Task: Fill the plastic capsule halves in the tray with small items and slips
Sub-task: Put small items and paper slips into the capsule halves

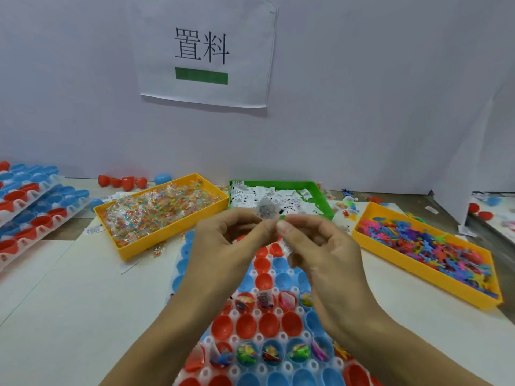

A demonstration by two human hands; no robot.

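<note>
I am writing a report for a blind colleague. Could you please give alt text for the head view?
Both hands, left hand and right hand, pinch a small clear packet above a white tray of red and blue capsule halves, some already filled. Behind stand a yellow bin of packets, a green bin of slips and a yellow bin of toys.

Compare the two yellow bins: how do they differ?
The left yellow bin holds clear packets of tiny multicoloured beads; the right yellow bin holds loose pink, blue and green plastic figures. The left sits beside the green bin; the right stands apart. Both are shallow, rectangular and well filled.
</note>
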